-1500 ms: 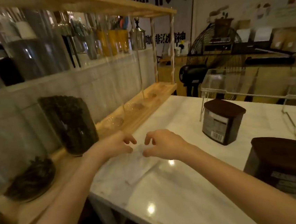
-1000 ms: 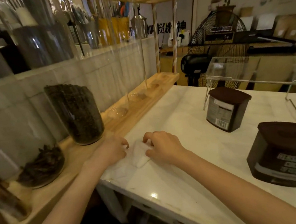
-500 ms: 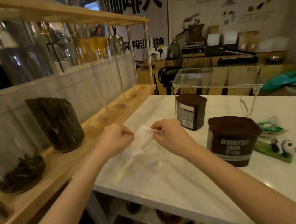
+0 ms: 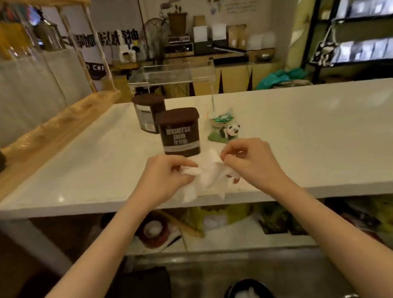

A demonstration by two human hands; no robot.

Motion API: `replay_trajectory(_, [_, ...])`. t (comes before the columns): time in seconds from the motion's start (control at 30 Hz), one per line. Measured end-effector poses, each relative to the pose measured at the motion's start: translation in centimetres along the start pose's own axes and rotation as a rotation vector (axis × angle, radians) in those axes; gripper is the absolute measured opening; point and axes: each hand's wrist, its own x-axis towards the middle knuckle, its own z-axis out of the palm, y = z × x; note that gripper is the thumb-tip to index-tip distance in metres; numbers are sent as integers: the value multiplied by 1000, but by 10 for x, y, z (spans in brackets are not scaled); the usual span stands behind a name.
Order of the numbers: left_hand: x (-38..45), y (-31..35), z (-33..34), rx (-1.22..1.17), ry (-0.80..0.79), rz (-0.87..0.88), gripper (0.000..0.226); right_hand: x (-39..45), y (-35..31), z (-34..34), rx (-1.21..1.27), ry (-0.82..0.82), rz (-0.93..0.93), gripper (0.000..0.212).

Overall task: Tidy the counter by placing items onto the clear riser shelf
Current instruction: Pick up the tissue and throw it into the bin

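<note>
A white crumpled tissue (image 4: 207,175) hangs between my two hands just above the front edge of the white marble counter (image 4: 309,138). My left hand (image 4: 167,178) pinches its left end and my right hand (image 4: 252,162) pinches its right end. Just behind the tissue stands a brown cocoa tub (image 4: 180,132), with a second brown tub (image 4: 149,116) behind and left of it. A panda figurine on a green base (image 4: 226,132) and a small green-white packet (image 4: 221,118) lie to the right of the tubs. The clear riser shelf (image 4: 171,75) stands at the counter's far edge, nothing on its top.
A wooden rack (image 4: 52,136) with glass jars runs along the left side. Under the counter a lower shelf (image 4: 223,242) holds assorted items. A black bin with white contents (image 4: 248,297) sits on the floor by my feet. Dark shelving (image 4: 358,25) stands at far right.
My view has swung right and back from the counter. Both hands have lifted the tissue off the counter's left part and carried it rightward, in front of the cocoa tub.
</note>
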Motion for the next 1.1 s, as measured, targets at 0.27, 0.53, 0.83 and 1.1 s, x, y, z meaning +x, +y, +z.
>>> replay_trajectory(0.27, [-19,31,114,-35,-415,53,26,-80,95,-49,-56,-229,284,17])
replay_trajectory(0.53, [-23,-20,255,-19,-536,-136,22,-139,230,-9,-110,-220,574,22])
replay_trajectory(0.83, [-67,-148,438,28,-747,-271,41,-213,402,108,-124,-307,802,34])
replay_trajectory(1.1, [-105,-253,590,16,-757,-241,36,-264,555,230,-162,-367,908,35])
